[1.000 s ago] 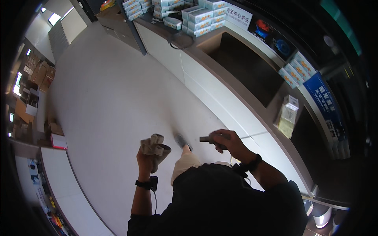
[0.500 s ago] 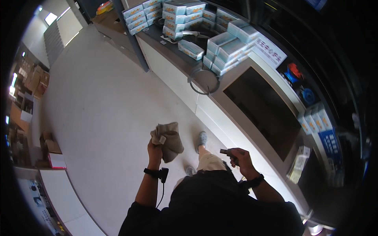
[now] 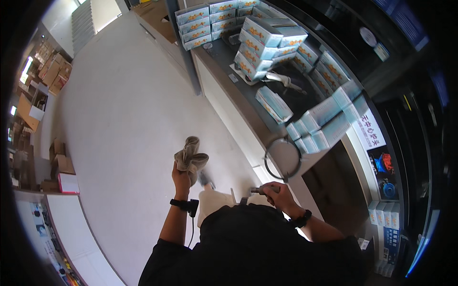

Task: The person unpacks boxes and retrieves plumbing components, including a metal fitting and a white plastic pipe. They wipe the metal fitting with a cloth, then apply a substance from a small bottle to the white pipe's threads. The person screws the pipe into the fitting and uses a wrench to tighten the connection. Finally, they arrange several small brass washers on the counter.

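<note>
My left hand [image 3: 181, 182] is closed round a crumpled grey-brown cloth [image 3: 193, 156], held up above the floor. Two folded ends of the cloth stick out beyond my fingers. In my right hand [image 3: 285, 198], near the counter's side, is a short dark grey cylindrical object [image 3: 259, 190]. One end of it points left out of my fist. The rest is hidden by my fingers, and its exact kind cannot be made out.
On the counter [image 3: 229, 90] to my right stand stacked light-blue cartons [image 3: 256, 45] and a single carton [image 3: 274, 105]. A round black ring [image 3: 267, 164] juts out at its edge. Cardboard boxes [image 3: 63, 159] and a white cabinet [image 3: 71, 229] are on the left.
The counter and cartons appear nearer and shifted in the view, as I have moved forward along them. The cloth is bunched into a different shape. My right hand is closer to my body.
</note>
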A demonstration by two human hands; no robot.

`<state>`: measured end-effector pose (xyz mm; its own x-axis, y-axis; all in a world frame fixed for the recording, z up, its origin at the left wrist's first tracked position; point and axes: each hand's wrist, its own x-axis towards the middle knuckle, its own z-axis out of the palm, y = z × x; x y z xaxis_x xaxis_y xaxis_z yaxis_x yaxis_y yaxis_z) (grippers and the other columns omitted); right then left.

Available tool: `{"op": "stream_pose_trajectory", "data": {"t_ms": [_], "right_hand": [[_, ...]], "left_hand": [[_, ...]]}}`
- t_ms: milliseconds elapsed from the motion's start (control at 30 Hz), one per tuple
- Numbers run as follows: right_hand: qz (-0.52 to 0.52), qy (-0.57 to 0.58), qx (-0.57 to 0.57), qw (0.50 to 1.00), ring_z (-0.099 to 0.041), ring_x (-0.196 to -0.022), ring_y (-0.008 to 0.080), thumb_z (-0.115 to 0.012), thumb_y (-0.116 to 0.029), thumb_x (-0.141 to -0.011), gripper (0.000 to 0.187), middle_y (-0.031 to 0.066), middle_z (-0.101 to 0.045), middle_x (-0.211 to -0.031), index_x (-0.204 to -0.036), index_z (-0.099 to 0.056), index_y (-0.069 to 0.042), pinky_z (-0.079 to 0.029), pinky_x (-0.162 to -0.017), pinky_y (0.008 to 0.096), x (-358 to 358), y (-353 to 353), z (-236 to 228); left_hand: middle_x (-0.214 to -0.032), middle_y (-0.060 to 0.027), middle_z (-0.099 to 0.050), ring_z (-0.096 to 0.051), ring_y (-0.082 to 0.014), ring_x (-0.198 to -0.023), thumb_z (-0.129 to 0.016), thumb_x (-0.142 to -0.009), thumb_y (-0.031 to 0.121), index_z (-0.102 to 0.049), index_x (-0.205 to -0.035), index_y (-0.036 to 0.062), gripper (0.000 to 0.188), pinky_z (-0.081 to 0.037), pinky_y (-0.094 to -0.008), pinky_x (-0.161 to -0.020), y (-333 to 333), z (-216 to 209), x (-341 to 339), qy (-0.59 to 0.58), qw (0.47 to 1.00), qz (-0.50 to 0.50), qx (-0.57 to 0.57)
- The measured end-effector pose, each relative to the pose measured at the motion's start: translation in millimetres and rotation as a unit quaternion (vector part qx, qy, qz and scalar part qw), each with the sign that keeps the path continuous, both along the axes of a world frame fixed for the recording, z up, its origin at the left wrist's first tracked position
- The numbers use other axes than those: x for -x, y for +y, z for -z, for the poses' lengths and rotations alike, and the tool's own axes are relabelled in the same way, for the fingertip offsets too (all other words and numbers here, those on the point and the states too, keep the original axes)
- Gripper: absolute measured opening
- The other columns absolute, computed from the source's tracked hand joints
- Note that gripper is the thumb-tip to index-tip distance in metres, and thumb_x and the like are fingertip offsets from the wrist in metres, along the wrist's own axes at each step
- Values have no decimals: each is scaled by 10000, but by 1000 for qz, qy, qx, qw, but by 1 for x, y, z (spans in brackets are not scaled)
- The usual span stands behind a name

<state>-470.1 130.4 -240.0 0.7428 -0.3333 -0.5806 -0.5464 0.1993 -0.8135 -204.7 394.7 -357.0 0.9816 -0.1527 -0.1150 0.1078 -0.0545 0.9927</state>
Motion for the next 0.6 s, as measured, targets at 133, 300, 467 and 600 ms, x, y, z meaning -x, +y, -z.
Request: {"op": "stream_pose_trajectory", "data": {"t_ms": [133,300,467,600], "right_hand": [[31,-27,62,997,-622,-682,105,-677,-161,-964,200,31,-698,-812,-1079,-723,-4,-503,-641,240,-76,0,10],[137,35,203,969,-730,-948,175,-712,-116,-939,211,118,-763,-1008,-1107,-709,12,-569,-852,298,-154,15,-22],[275,44,227,933,-587,-649,82,-681,-86,-934,216,87,-750,-906,-1123,-703,15,-490,-594,250,-212,25,-40],[308,22,168,936,-592,-660,76,-683,-101,-957,237,61,-734,-872,-1153,-680,32,-487,-594,236,-254,32,-35]], "left_hand": [[-1306,-101,-652,-628,-199,-1155,-557,-946,-18,-576,-1383,35,440,-490,-321,-994,-27,26,-106,43,998,1,53],[-1254,-134,-668,-639,-225,-1134,-567,-977,43,-552,-1378,-3,404,-532,-338,-949,-128,-3,-250,-22,986,111,124],[-1251,-163,-659,-689,-220,-1069,-686,-919,40,-512,-1410,-6,523,-572,-320,-853,-268,-78,-365,-385,900,198,45],[-1330,-156,-627,-635,-275,-1194,-699,-920,75,-537,-1415,51,521,-521,-360,-964,-279,-104,-351,-97,862,488,96]]}}
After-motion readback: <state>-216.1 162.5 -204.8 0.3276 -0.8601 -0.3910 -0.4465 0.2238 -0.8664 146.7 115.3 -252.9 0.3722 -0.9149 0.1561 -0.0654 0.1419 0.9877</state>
